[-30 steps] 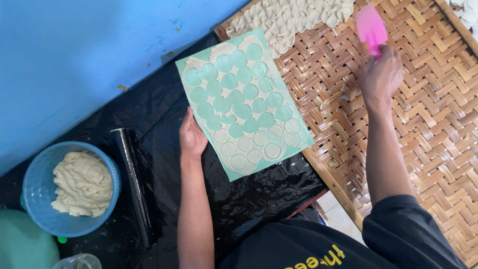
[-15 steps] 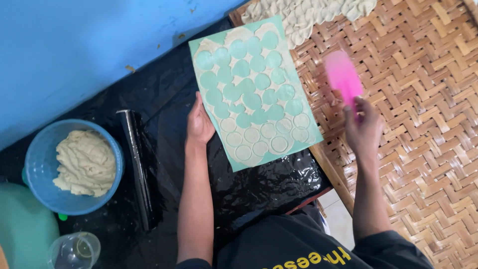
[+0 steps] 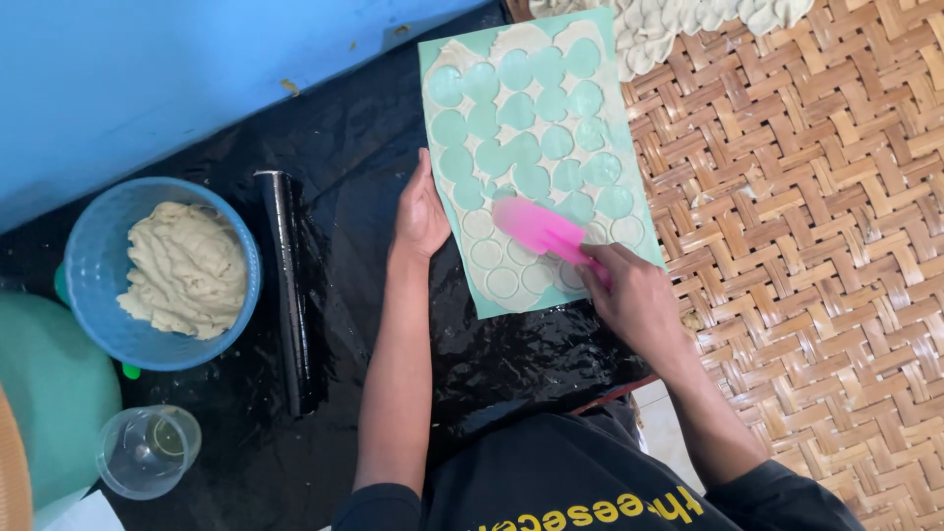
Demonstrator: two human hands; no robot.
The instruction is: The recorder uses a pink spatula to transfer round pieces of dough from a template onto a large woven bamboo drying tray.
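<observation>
Currently the person's left hand (image 3: 423, 211) lies flat, fingers extended and holding nothing, pressing on the left edge of a green mat (image 3: 629, 258). The mat carries a thin dough sheet (image 3: 462, 57) cut with many round discs (image 3: 504, 283); green shows through where discs are gone. The right hand (image 3: 634, 300) is closed around the handle of a pink scraper (image 3: 536, 228), whose blade rests on the lower part of the mat, over the remaining discs.

The mat lies on black plastic sheeting (image 3: 364, 147) and its right edge overlaps a woven bamboo tray (image 3: 816, 246). Open room on the tray extends right of the mat and of the right forearm. At the tray's top edge sits a heap of pale folded dough pieces (image 3: 688, 25), cut off by the frame. Left of the left forearm a dark rolling pin (image 3: 287, 285) lies lengthwise on the sheeting, with a narrow strip of bare plastic between the two. Just left of the pin stands a blue bowl (image 3: 93, 265) holding a lump of dough (image 3: 187, 270). Below it, a clear glass (image 3: 147, 452) stands near the pin's lower end. A blue wall (image 3: 147, 69) bounds the sheeting along the upper left.

A green rounded object (image 3: 44, 403) at the left edge is cut off and cannot be identified. The scraper handle is hidden inside the right hand. The mat's lower right corner is partly covered by that hand.
</observation>
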